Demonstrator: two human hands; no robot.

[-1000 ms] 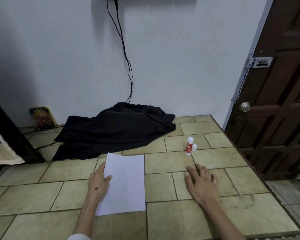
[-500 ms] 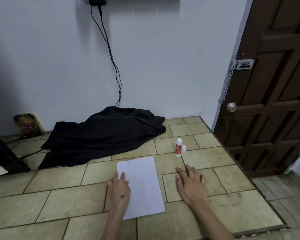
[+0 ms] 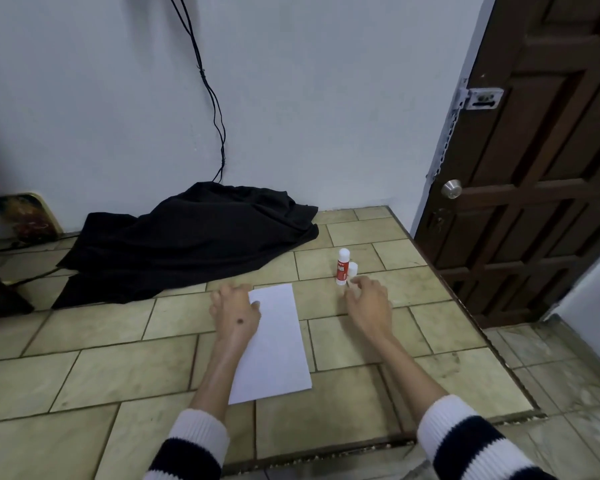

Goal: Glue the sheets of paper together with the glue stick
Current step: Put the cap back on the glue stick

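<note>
- Neither grip had hold of anything: the right hand (image 3: 369,301) hovered with fingers loosely curled, its fingertips (image 3: 352,284) just short of the glue stick (image 3: 342,267), while the left hand (image 3: 236,311) lay with relaxed, spread fingers on the far left corner of the paper (image 3: 274,344).
- Half a second before, the right hand had been flat on the tiles at about 3 o'clock of the sheet; it had since lifted and reached toward 1 o'clock, closing on the stick.
- The left hand had kept its place on the paper's left edge throughout.
- The glue stick stood upright on the tiled desk (image 3: 430,375), at roughly 1 o'clock from the paper, with its white cap (image 3: 353,268) standing just beside it, apparently already off.
- The paper lay flat between the two hands; whether it was one sheet or several stacked could not be told.
- Judged from this, gluing had not started: the reach suggested picking up the stick came next, with the left hand ready to pin the sheet.
- A black cloth (image 3: 187,240) lay at 11 o'clock, against the wall.
</note>
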